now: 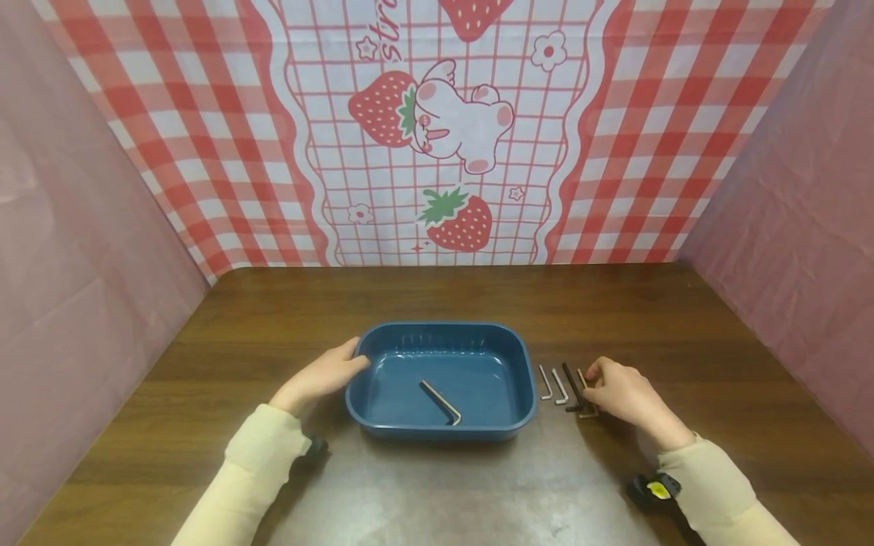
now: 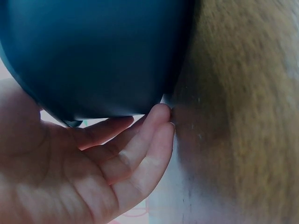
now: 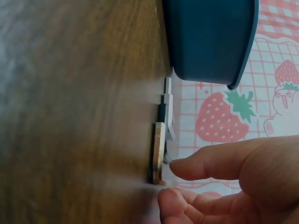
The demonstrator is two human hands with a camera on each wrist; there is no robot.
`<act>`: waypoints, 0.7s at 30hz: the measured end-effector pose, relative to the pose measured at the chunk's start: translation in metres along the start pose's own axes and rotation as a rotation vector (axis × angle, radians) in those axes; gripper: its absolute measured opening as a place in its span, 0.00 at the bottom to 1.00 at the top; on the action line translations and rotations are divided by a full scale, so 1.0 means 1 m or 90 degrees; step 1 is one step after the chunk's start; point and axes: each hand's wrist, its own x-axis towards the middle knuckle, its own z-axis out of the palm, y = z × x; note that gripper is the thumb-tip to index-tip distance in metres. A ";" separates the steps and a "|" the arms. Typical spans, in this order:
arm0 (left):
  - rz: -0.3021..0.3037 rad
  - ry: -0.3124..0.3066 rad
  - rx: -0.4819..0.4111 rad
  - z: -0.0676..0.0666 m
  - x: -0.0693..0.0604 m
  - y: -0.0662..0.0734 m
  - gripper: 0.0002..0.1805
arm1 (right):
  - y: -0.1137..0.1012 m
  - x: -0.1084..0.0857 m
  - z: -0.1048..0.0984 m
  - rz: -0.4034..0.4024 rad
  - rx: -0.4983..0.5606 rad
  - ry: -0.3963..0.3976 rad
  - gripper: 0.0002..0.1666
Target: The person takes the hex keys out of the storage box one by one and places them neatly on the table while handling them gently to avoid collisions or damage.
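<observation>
A blue rectangular tray stands on the table. My left hand holds its left end, thumb over the rim and fingers curled against the outer wall and lower edge, as the left wrist view shows. Inside the tray lie a brass-coloured hex key and a black one close beside it. To the tray's right, two silver hex keys, a black hex key and a brass-coloured hex key lie in a row. My right hand is at the brass one, thumb and fingertips apart around it.
The brown wooden table runs back to a red-and-white strawberry-print cloth. Pink cloth hangs along both sides. A dark strapped device sits at my right wrist.
</observation>
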 end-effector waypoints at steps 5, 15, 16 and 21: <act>0.001 0.004 0.005 0.000 0.001 -0.001 0.28 | -0.001 0.000 -0.001 -0.005 -0.005 0.010 0.17; 0.003 0.001 0.005 0.000 0.001 -0.001 0.30 | -0.007 0.004 -0.008 -0.041 -0.014 0.045 0.15; 0.004 0.001 0.006 0.000 0.001 0.000 0.30 | -0.009 0.004 -0.008 -0.042 -0.013 0.046 0.14; 0.008 0.004 0.014 0.001 0.001 0.000 0.30 | -0.020 0.005 -0.012 -0.050 -0.009 0.049 0.14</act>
